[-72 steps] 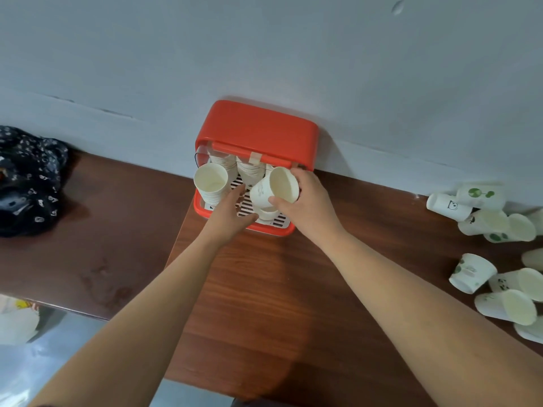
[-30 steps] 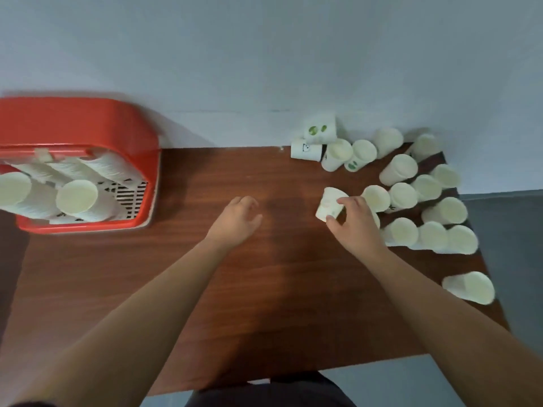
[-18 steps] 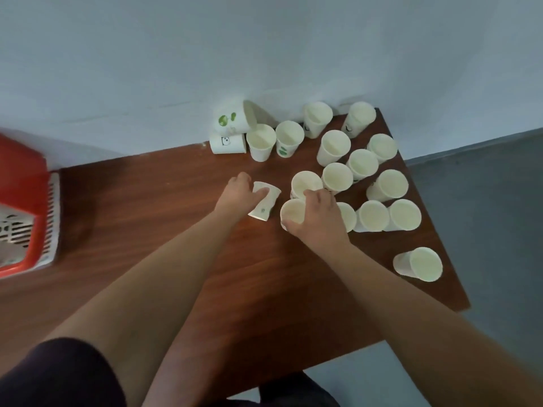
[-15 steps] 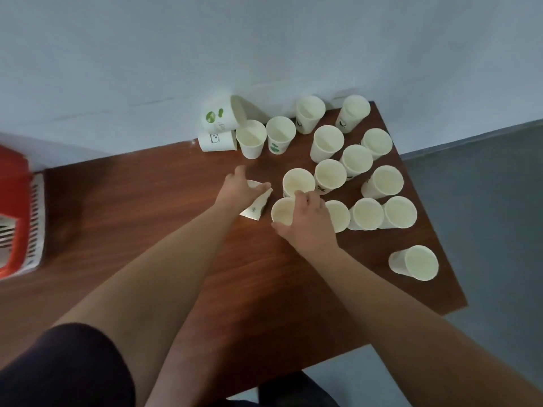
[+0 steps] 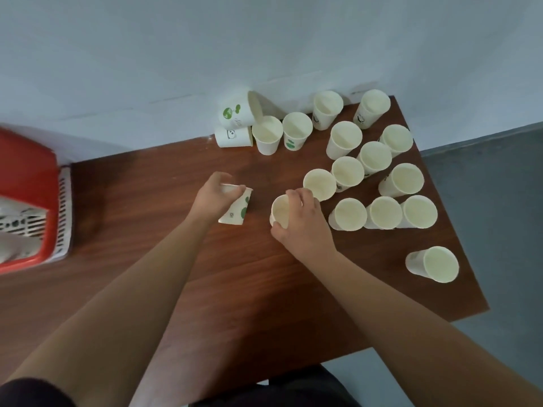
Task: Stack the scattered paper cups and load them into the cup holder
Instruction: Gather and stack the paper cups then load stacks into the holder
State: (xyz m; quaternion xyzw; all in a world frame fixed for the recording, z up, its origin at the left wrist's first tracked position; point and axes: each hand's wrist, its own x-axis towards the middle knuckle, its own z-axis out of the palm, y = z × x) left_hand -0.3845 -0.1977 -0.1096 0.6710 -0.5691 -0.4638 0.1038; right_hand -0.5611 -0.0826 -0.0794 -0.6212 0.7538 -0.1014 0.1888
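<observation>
Head camera: wooden table (image 5: 249, 289) spreads under both hands' fingers. Red cup holder (image 5: 26, 171) sits well left of them. Scattered cups (image 5: 383, 213) lie just right of and beyond the right fingers. Left hand (image 5: 211, 199) curls its fingers round a green-printed cup (image 5: 236, 211); right hand (image 5: 304, 224) pinches a plain cup (image 5: 280, 211) between thumb and fingers.

Plain indoor room, brown wooden table (image 5: 132, 218) against pale painted wall (image 5: 264, 39), grey floor (image 5: 499, 186), exact kind unclear
</observation>
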